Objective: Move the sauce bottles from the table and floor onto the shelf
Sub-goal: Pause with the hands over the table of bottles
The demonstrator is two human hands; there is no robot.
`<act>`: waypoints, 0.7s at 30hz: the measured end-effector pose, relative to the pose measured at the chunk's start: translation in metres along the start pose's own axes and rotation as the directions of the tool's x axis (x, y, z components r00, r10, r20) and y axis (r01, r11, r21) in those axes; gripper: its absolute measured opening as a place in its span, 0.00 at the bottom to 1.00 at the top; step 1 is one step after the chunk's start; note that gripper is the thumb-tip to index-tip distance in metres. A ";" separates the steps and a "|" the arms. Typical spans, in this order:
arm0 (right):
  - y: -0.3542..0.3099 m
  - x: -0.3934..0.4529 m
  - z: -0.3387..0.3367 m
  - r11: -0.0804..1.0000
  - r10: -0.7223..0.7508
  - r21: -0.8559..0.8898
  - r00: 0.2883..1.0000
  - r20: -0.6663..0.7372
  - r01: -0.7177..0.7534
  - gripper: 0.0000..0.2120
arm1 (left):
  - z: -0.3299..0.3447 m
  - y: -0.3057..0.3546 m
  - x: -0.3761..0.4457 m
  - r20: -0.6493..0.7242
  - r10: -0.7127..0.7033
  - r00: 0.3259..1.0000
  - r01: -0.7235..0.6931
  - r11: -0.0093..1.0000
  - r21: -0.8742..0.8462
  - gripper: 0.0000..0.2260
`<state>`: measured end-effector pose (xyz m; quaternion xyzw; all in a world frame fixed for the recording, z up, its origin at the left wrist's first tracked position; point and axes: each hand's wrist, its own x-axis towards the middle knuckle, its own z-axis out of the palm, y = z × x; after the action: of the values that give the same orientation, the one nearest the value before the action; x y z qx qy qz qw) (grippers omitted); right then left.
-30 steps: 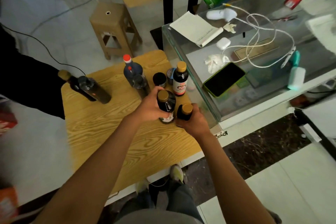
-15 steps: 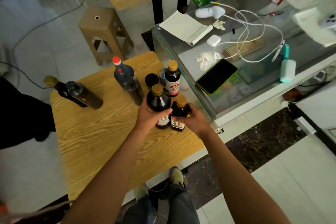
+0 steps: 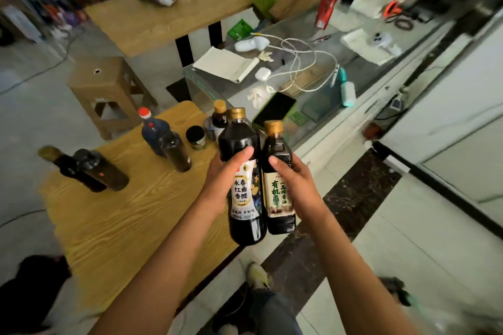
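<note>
— Where do we stand? Our left hand (image 3: 228,177) has its grip wrapped round the tall dark round-shouldered plastic bottle with the gold cap and navy floral label (image 3: 243,187); our right hand (image 3: 295,182) grips the shorter dark squarish bottle with the gold cap and cream label (image 3: 277,185). Both are lifted clear of the low wood-grain bench (image 3: 114,226), just off its right edge.

— And they're touching each other, side by side. If we swing them, they could knock and twist in our fingers.

— True. The left grip sits high on the label, with much of the bottle hanging below; it may slide.

— The remaining bottles stand on the bench's far half. The glass-topped counter (image 3: 362,106) beyond the bench is close; a careless turn could clip its corner. We can't see the shelf.
</note>
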<state>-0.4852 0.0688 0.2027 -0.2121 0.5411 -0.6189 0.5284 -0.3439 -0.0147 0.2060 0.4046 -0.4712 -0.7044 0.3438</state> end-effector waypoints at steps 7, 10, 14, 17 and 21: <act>-0.016 -0.103 -0.021 0.993 -0.061 0.087 0.973 -0.222 0.082 0.16 | 0.049 0.008 -0.063 0.207 -0.058 0.977 0.073 0.995 -0.067 0.19; -0.021 -0.149 -0.033 0.993 -0.089 0.043 0.940 -0.330 0.109 0.09 | 0.071 0.000 -0.090 0.319 -0.100 0.942 0.137 0.986 -0.097 0.19; -0.022 -0.213 -0.060 0.987 -0.130 0.021 0.866 -0.483 0.160 0.12 | 0.113 -0.008 -0.128 0.461 -0.193 0.866 0.224 0.975 -0.013 0.31; -0.025 -0.256 -0.084 0.979 -0.165 -0.002 0.795 -0.583 0.202 0.14 | 0.148 -0.012 -0.157 0.555 -0.224 0.801 0.242 0.969 0.042 0.30; -0.035 -0.316 -0.118 0.955 -0.196 0.030 0.702 -0.685 0.296 0.14 | 0.208 -0.016 -0.197 0.670 -0.209 0.712 0.217 0.973 0.074 0.30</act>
<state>-0.4879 0.3958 0.2937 -0.0065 0.6180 -0.7542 0.2219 -0.4456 0.2411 0.2873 0.1720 -0.5101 -0.8399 0.0686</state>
